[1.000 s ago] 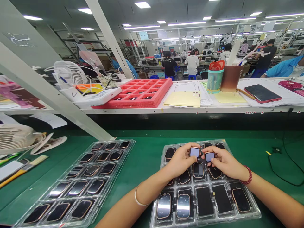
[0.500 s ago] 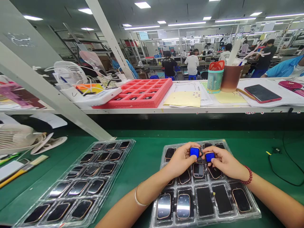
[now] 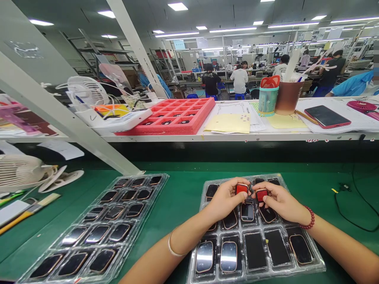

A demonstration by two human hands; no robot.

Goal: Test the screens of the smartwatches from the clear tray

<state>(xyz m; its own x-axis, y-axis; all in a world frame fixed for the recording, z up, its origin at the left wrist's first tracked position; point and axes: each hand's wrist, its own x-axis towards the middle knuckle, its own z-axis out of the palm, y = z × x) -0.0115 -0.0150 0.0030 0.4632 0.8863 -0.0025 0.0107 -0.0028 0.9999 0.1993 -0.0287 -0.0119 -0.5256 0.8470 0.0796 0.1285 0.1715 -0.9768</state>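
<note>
Smartwatch (image 3: 242, 189) is pinched by the left hand (image 3: 226, 199), another smartwatch (image 3: 261, 195) by the right hand (image 3: 281, 203), above the right plastic tray (image 3: 317, 259); edges are gripped, probably so that both red screens (image 3: 241, 188) can be seen.

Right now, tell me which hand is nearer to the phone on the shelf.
Right. The right hand, holding a watch, is below shelf height, left of the phone in view; the left hand, holding another watch, is farther left.

Bright lamps (image 3: 177, 6), glare on screens (image 3: 228, 256)
</note>
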